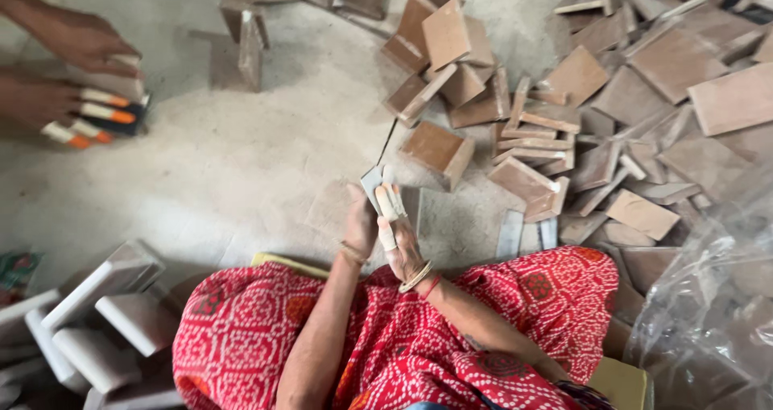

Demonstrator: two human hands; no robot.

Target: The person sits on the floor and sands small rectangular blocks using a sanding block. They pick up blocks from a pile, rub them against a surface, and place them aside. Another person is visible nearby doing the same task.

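The small flat grey tile piece (pixel 372 181) stands upright just beyond both hands: the taped right hand (pixel 400 237) pinches its right edge, the left hand (pixel 359 226) closes on its near-left side.

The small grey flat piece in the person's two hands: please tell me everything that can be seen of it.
The small grey flat piece looks thin and four-sided, dull grey like stone or unglazed tile. It is held tilted above the dusty floor, in front of the red patterned lap. The left hand grips it from the left, and the right hand, with white-taped fingers, presses against its right side. Its lower part is hidden.
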